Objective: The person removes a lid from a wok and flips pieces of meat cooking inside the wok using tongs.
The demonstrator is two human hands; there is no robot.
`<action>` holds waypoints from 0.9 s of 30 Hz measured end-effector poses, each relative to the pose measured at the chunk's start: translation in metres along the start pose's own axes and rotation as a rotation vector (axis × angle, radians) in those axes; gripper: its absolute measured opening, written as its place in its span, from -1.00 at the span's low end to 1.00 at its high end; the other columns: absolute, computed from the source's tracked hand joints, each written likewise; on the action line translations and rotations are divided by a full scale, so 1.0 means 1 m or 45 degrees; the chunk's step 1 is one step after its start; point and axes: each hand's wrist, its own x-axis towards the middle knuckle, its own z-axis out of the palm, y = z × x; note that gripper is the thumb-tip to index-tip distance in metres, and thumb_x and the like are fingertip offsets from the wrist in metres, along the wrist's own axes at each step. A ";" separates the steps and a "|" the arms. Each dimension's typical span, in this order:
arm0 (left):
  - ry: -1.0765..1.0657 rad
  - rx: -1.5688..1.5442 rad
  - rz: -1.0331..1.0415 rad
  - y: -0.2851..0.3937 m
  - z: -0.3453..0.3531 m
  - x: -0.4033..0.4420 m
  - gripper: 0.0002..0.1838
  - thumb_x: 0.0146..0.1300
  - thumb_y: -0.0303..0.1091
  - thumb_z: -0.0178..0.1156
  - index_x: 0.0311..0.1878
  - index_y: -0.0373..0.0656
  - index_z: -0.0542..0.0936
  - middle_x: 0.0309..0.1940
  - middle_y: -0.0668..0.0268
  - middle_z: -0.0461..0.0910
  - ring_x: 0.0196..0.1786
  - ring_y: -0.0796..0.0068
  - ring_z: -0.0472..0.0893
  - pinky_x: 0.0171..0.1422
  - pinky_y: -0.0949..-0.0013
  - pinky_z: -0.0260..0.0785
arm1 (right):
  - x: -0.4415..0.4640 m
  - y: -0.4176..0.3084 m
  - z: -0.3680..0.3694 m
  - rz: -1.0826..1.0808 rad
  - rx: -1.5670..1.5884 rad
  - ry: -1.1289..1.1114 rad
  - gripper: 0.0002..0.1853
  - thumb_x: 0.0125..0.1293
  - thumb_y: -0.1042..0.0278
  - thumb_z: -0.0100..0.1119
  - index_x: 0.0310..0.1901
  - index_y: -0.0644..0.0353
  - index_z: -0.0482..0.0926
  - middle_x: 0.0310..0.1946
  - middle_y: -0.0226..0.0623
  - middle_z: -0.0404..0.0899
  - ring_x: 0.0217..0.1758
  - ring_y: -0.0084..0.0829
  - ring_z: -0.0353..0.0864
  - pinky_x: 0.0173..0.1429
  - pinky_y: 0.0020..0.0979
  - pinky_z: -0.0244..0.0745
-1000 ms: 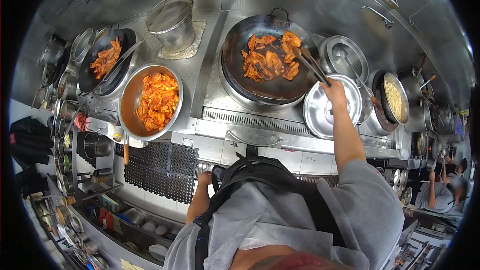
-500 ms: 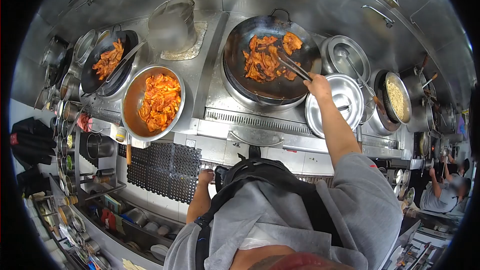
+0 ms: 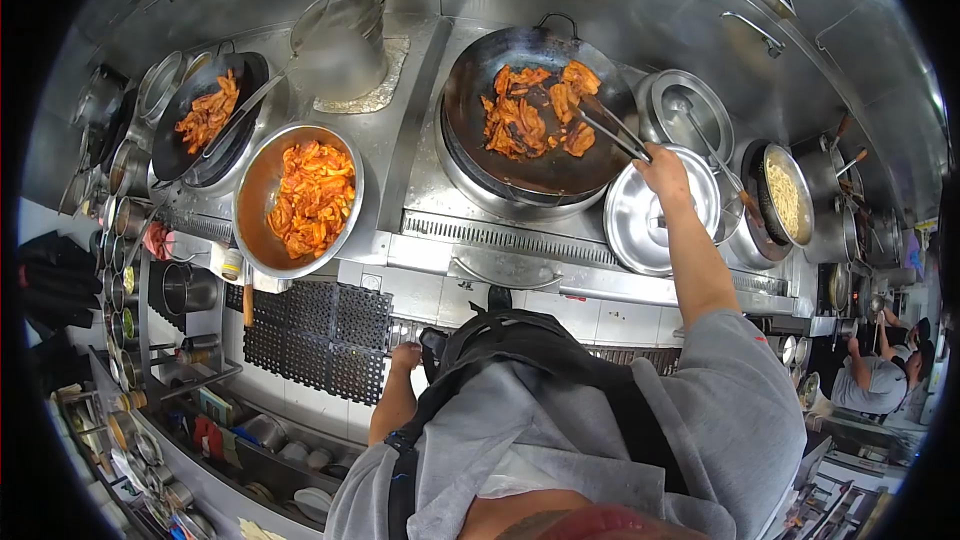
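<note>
Tongs swing R over the wok, arms spreading wider. Nearest: L hand low, below wok, can't tell grip; R hand, by wok's R rim, holds tongs; meat pcs in wok; metal pail farther, L.

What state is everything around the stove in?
Big wok: uncovered, holding reddish-brown pieces
Tongs: in the right hand, partly open
Steel bowl: uncovered, holding orange-red pieces
Smaller wok: uncovered, food inside
Steel lid: off, beside the big wok
Noodles: uncovered
</note>
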 end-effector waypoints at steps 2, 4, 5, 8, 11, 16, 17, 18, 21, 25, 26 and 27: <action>0.163 -0.095 -0.135 0.002 0.000 0.002 -0.67 0.18 -0.16 0.07 -0.08 0.04 0.70 -0.05 0.16 0.67 0.06 0.09 0.63 0.19 0.18 0.46 | -0.001 0.001 0.004 0.003 -0.026 -0.084 -0.51 0.15 0.14 0.33 0.09 0.20 0.59 -0.09 0.05 0.64 0.05 0.00 0.59 0.17 -0.11 0.45; 0.185 -0.101 -0.093 -0.006 0.004 0.011 -0.67 0.15 -0.15 0.10 -0.08 0.03 0.71 -0.06 0.14 0.67 0.07 0.10 0.63 0.20 0.18 0.45 | 0.005 0.002 0.016 0.025 -0.031 -0.146 -0.54 0.16 0.15 0.31 0.07 0.19 0.60 -0.10 0.04 0.64 0.05 -0.01 0.59 0.17 -0.12 0.46; 0.207 -0.105 -0.050 -0.011 0.008 0.015 -0.67 0.12 -0.14 0.14 -0.08 0.02 0.71 -0.06 0.12 0.68 0.07 0.10 0.63 0.21 0.19 0.45 | 0.007 0.003 0.023 0.051 -0.034 -0.208 -0.57 0.17 0.16 0.29 0.05 0.17 0.61 -0.12 0.03 0.65 0.05 -0.01 0.59 0.17 -0.13 0.46; 0.186 -0.081 -0.057 -0.016 0.013 0.023 -0.65 0.08 -0.17 0.17 -0.07 0.01 0.71 -0.06 0.12 0.68 0.08 0.11 0.62 0.22 0.20 0.44 | 0.012 0.008 0.041 0.030 0.009 -0.050 -0.62 0.18 0.18 0.29 -0.02 0.18 0.64 -0.16 0.03 0.66 0.01 0.00 0.61 0.14 -0.13 0.48; 0.173 -0.148 -0.110 -0.015 0.007 0.019 -0.63 0.06 -0.14 0.18 -0.06 0.03 0.71 -0.05 0.12 0.67 0.09 0.13 0.62 0.22 0.20 0.44 | 0.019 0.013 0.026 0.047 0.099 0.102 -0.56 0.16 0.16 0.32 0.05 0.17 0.62 -0.13 0.05 0.64 -0.02 0.04 0.61 0.09 -0.09 0.48; 0.166 -0.210 -0.114 -0.014 0.006 0.011 -0.64 0.10 -0.08 0.18 -0.09 0.02 0.72 -0.07 0.14 0.68 0.05 0.11 0.64 0.20 0.18 0.46 | 0.019 0.006 -0.015 -0.090 -0.036 0.159 -0.57 0.15 0.16 0.33 0.05 0.10 0.62 -0.18 0.06 0.65 -0.04 0.06 0.61 0.06 -0.06 0.49; 0.166 -0.211 -0.108 -0.009 0.002 0.007 -0.64 0.10 -0.08 0.18 -0.09 0.02 0.72 -0.07 0.14 0.68 0.05 0.11 0.64 0.20 0.18 0.46 | 0.017 0.004 -0.014 -0.077 -0.090 0.055 -0.57 0.15 0.16 0.33 0.06 0.11 0.62 -0.18 0.05 0.65 -0.04 0.05 0.61 0.07 -0.07 0.49; 0.173 -0.151 -0.108 -0.002 -0.001 0.003 -0.65 0.12 -0.08 0.16 -0.09 0.02 0.72 -0.07 0.13 0.68 0.05 0.10 0.64 0.19 0.17 0.45 | 0.015 0.004 -0.013 -0.066 -0.146 -0.048 -0.56 0.15 0.16 0.33 0.07 0.12 0.62 -0.18 0.05 0.65 -0.04 0.04 0.61 0.09 -0.09 0.49; 0.206 -0.071 -0.104 0.003 0.003 0.007 -0.67 0.16 -0.11 0.12 -0.10 0.01 0.72 -0.07 0.09 0.67 0.05 0.06 0.63 0.19 0.15 0.45 | 0.019 0.015 0.011 0.005 0.049 -0.076 -0.53 0.13 0.12 0.33 0.04 0.19 0.63 -0.15 0.06 0.65 -0.01 0.00 0.63 0.14 -0.16 0.48; 0.215 -0.046 -0.107 0.001 0.010 0.011 -0.67 0.18 -0.15 0.09 -0.10 -0.01 0.71 -0.07 0.04 0.66 0.05 0.01 0.62 0.19 0.13 0.45 | 0.030 0.008 0.029 0.106 0.136 -0.192 -0.55 0.12 0.09 0.33 -0.04 0.24 0.66 -0.16 0.08 0.65 -0.01 -0.04 0.64 0.14 -0.15 0.46; 0.212 -0.047 -0.113 0.001 0.011 0.010 -0.67 0.18 -0.15 0.09 -0.10 -0.01 0.71 -0.07 0.04 0.66 0.05 0.01 0.62 0.19 0.13 0.45 | 0.034 0.007 0.034 0.161 0.103 -0.251 -0.56 0.12 0.09 0.32 -0.06 0.25 0.66 -0.17 0.07 0.65 -0.02 -0.04 0.64 0.13 -0.14 0.45; 0.209 -0.077 -0.086 0.001 0.012 0.007 -0.67 0.19 -0.14 0.09 -0.08 -0.02 0.71 -0.07 0.03 0.66 0.05 0.00 0.62 0.19 0.12 0.45 | 0.037 0.007 0.041 0.135 0.129 -0.202 -0.59 0.12 0.10 0.33 -0.10 0.25 0.66 -0.22 0.03 0.67 -0.08 -0.04 0.65 0.08 -0.14 0.46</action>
